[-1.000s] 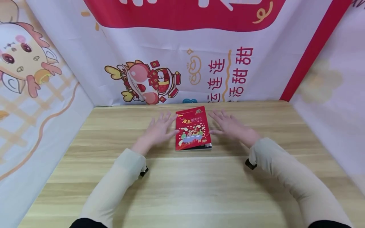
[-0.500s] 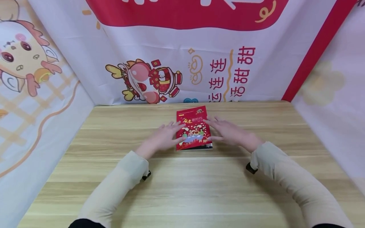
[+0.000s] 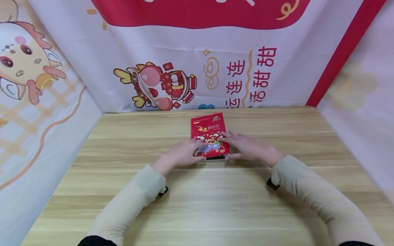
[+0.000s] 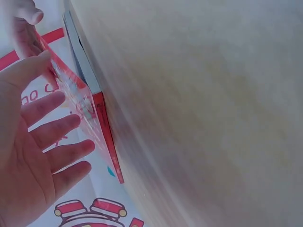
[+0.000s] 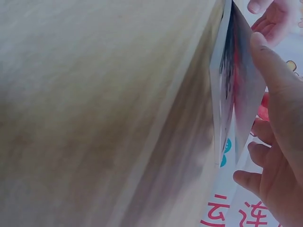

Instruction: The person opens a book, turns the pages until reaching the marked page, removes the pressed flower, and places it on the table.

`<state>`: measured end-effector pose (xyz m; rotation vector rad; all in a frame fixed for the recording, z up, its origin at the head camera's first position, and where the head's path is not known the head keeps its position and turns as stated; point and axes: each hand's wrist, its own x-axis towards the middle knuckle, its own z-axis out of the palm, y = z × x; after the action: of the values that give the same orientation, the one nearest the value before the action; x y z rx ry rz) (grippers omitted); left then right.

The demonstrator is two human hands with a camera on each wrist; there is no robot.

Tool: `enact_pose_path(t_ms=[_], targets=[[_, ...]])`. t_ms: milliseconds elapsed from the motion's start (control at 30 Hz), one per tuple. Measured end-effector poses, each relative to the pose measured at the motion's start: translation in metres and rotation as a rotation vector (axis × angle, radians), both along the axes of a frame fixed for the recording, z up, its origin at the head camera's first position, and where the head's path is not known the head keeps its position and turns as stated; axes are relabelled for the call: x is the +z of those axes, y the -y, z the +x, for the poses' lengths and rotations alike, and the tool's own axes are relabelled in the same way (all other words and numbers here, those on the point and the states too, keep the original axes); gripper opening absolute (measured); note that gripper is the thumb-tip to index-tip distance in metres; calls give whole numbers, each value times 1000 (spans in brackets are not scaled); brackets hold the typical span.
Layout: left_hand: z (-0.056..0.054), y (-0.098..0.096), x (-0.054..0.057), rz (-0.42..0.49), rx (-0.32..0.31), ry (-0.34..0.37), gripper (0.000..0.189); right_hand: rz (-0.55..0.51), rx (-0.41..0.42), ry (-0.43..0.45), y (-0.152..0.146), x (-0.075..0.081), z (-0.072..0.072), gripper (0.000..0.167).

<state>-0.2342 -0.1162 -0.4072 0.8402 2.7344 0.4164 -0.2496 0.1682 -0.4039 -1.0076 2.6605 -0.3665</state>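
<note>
A red paperback book point(image 3: 207, 123) lies near the back of the wooden table, its illustrated cover facing up. The cover gapes a little from the pages along the near and right edges, as the right wrist view shows at the book point(image 5: 217, 104). My left hand point(image 3: 182, 152) hovers over the lower left part of the cover with fingers extended. In the left wrist view the spine of the book point(image 4: 105, 125) is beside that left hand point(image 4: 31, 156). At the right edge is my right hand point(image 3: 247, 147), fingers loosely extended and thumb by the near corner; contact is unclear.
The wooden table point(image 3: 203, 201) reaches back to a printed cloth point(image 3: 101, 68) with a red banner and cartoon figure. Patterned cloth walls point(image 3: 70, 130) stand along both sides.
Both hands have moved toward the person along the book, the left also rightward. The left fingers have come from beside the book to over its lower cover. The book stays in place.
</note>
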Motion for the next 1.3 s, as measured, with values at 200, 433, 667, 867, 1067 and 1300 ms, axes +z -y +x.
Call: enact_pose_path(t_ms=[200, 433, 667, 867, 1067, 1300], targets=[[2, 1, -3, -1, -9, 25, 64, 11, 4, -3, 3, -4, 3, 82], [4, 2, -3, -6, -2, 54, 57, 19, 44, -17, 9, -13, 2, 72], [2, -3, -4, -15, -9, 76, 59, 14, 32, 13, 7, -12, 2, 70], [1, -7, -3, -27, -21, 73, 57, 10, 49, 1, 5, -8, 0, 69], [2, -9, -2, -34, -12, 85, 55, -2, 77, 12, 5, -8, -2, 63], [0, -11, -3, -27, -11, 95, 56, -17, 102, 11, 4, -5, -6, 55]])
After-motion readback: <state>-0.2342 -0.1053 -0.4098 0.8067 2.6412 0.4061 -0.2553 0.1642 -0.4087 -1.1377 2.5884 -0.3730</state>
